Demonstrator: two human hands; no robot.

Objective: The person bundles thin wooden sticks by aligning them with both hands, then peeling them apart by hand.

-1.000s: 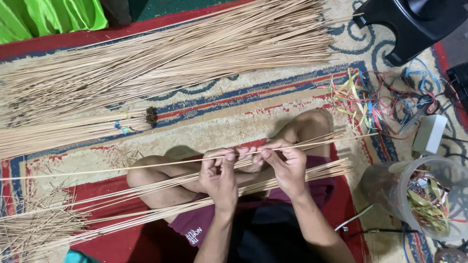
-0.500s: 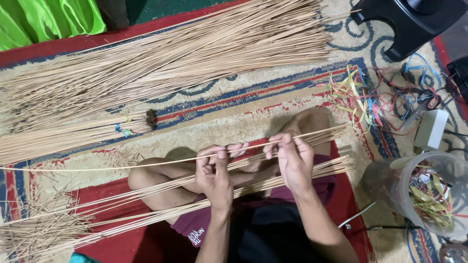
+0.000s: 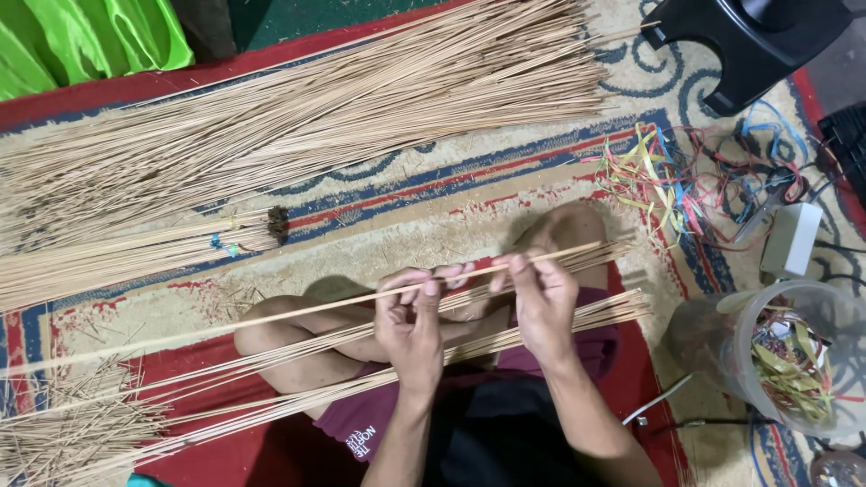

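head view: one thin stick (image 3: 298, 312) held level over lap, left hand (image 3: 410, 329) and right hand (image 3: 541, 302) both pinching it. more sticks (image 3: 271, 379) lie across legs, too many to count. one big stick pile (image 3: 298, 117) on rug, left ends cut off. one clear tub (image 3: 794, 361), part cut off.

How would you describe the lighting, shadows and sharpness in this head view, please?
Head view: even, soft light with no glare; a faint shadow lies on the rug beyond the knees. The left hand, right hand and the stick they hold are sharp. The plastic jar at the right edge looks slightly smeared and stretched.
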